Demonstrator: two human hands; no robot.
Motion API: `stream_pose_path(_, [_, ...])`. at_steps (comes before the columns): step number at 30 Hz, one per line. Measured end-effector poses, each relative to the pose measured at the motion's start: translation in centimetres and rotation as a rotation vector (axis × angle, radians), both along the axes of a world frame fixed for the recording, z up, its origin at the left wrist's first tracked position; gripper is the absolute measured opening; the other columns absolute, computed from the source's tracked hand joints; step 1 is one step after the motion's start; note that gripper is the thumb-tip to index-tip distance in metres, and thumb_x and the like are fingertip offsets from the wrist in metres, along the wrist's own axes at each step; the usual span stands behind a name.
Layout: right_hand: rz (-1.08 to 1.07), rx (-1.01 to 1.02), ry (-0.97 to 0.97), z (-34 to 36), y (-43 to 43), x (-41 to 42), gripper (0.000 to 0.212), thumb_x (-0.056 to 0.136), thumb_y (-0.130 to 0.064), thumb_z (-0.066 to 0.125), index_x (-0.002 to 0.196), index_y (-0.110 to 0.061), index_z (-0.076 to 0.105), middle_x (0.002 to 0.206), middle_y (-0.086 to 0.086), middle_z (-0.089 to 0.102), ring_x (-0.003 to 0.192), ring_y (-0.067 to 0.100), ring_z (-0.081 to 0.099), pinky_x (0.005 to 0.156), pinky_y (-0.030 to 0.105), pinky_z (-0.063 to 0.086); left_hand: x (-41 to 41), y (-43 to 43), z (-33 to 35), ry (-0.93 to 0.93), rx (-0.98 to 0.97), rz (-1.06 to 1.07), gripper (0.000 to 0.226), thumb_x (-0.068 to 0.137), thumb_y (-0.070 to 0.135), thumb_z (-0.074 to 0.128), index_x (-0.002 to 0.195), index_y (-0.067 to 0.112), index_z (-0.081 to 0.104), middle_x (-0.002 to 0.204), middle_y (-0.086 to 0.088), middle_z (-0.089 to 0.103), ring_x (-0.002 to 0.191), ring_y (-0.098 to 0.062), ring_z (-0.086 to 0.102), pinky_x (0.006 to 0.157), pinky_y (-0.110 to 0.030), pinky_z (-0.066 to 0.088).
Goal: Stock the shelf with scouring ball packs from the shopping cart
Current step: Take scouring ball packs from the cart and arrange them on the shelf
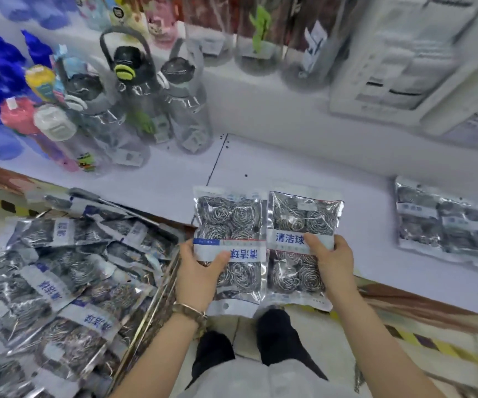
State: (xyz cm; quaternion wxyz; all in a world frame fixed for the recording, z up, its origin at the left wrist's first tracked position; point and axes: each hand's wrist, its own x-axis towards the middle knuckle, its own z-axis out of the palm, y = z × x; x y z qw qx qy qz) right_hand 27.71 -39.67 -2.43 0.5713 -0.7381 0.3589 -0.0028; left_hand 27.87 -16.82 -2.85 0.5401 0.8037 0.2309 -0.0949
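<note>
Left hand gripped one scouring ball pack, thumb on the label. Right hand gripped a second pack just beside it. Both were over the shelf front edge. Cart packs were piled in the shopping cart at left, stocked packs lay on the shelf at right.

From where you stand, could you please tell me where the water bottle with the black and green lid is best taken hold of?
Probably by the grey loop handle, coming from above. The bottle stands upright and the loop arches clear over its lid. The neighbouring bottles crowd both its sides, so the body offers a hand little room.
</note>
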Motion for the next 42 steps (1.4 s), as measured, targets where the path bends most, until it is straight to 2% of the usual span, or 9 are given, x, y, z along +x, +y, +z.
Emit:
stream_pose_path(3, [-0.054,0.006,0.017,-0.2,-4.5,-0.5,0.034,0.081,-0.033,0.071,0.095,-0.006,0.057,0.081,0.002,0.060,0.070,0.015,0.055,0.061,0.028,0.043,0.8,-4.8,-0.1,0.013,0.005,-0.056,0.052,0.075,0.030,0.075,0.108,0.024,0.035,0.083,0.017,0.053,0.068,0.001,0.054,0.053,-0.017,0.040])
stream_pose_path(7, [-0.087,0.007,0.060,-0.5,-10.9,-0.9,0.035,0.082,-0.033,0.071,0.094,-0.005,0.055,0.086,0.006,0.061,0.071,0.016,0.055,0.064,0.031,0.044,1.9,-11.3,-0.7,0.032,0.006,-0.100,0.058,0.074,0.032,0.075,0.116,0.019,0.038,0.092,0.008,0.058,0.077,-0.011,0.058,0.067,-0.026,0.046])
stream_pose_path(11, [-0.127,0.030,0.063,-0.5,-16.5,-0.9,0.040,0.082,-0.033,0.071,0.104,-0.003,0.055,0.095,0.006,0.062,0.088,0.026,0.060,0.082,0.040,0.048,2.9,-17.4,-1.6,0.064,0.017,-0.121,0.063,0.073,0.035,0.076,0.121,0.019,0.039,0.094,0.001,0.063,0.079,-0.021,0.062,0.072,-0.040,0.054])
stream_pose_path(14, [-0.164,0.061,0.078,-0.8,-19.8,-0.4,0.043,0.085,-0.028,0.069,0.111,-0.001,0.050,0.086,-0.003,0.049,0.087,0.019,0.051,0.085,0.031,0.042,3.8,-20.8,-2.0,0.078,0.027,-0.139,0.062,0.074,0.037,0.074,0.121,0.022,0.038,0.094,0.000,0.061,0.080,-0.022,0.061,0.072,-0.039,0.054])
stream_pose_path(16, [-0.166,0.082,0.097,-1.6,-21.5,0.1,0.045,0.081,-0.035,0.072,0.104,-0.002,0.053,0.089,0.003,0.060,0.087,0.025,0.060,0.085,0.039,0.050,4.5,-22.6,-2.1,0.079,0.023,-0.151,0.064,0.074,0.036,0.074,0.124,0.020,0.037,0.095,0.002,0.059,0.083,-0.021,0.060,0.074,-0.036,0.052])
stream_pose_path(24, [-0.216,0.095,0.139,-3.1,-25.2,2.8,0.034,0.082,-0.032,0.071,0.099,-0.006,0.056,0.087,0.005,0.062,0.079,0.022,0.059,0.069,0.033,0.047,8.6,-26.5,-2.3,0.125,-0.006,-0.204,0.050,0.078,0.025,0.073,0.111,0.023,0.035,0.084,0.009,0.055,0.070,-0.004,0.055,0.038,-0.007,0.039])
stream_pose_path(29, [-0.182,0.036,0.193,-4.1,-26.4,5.4,0.022,0.086,-0.023,0.066,0.089,-0.006,0.053,0.075,0.004,0.053,0.060,0.015,0.046,0.052,0.027,0.033,12.4,-27.7,-3.8,0.140,-0.008,-0.237,0.050,0.078,0.028,0.072,0.111,0.022,0.036,0.087,0.006,0.058,0.071,-0.008,0.058,0.042,-0.013,0.042])
stream_pose_path(37, [-0.164,0.003,0.264,-6.3,-28.6,10.3,0.023,0.087,-0.025,0.065,0.084,-0.008,0.050,0.068,0.000,0.048,0.062,0.018,0.044,0.052,0.027,0.034,16.8,-29.6,-6.8,0.198,0.011,-0.307,0.053,0.080,0.030,0.070,0.118,0.021,0.034,0.084,0.011,0.054,0.070,-0.008,0.058,0.055,-0.022,0.043])
stream_pose_path(42, [-0.112,0.056,0.325,-8.2,-29.6,13.4,0.023,0.088,-0.023,0.064,0.094,-0.004,0.054,0.067,0.001,0.048,0.054,0.012,0.042,0.040,0.015,0.034,18.4,-31.2,-8.6,0.245,0.003,-0.295,0.048,0.082,0.028,0.069,0.113,0.024,0.033,0.085,0.008,0.055,0.071,-0.006,0.056,0.068,-0.029,0.045])
